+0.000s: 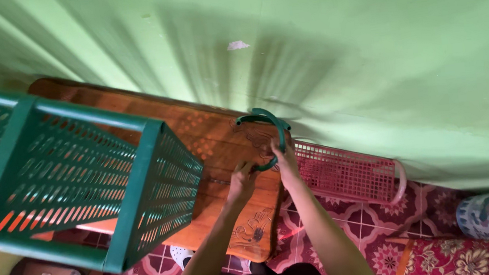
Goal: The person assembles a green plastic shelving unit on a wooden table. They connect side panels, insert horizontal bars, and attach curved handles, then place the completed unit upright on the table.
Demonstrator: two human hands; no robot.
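Both hands (264, 169) on green handle (268, 131), green crate (74, 171) left, pink basket (348, 174) right

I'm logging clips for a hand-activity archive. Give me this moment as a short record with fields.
left hand: grips the lower end of the green curved handle
right hand: grips the same handle on its right side
surface: wooden bench against a green wall
nearby: green slotted rack at left; pink basket at right
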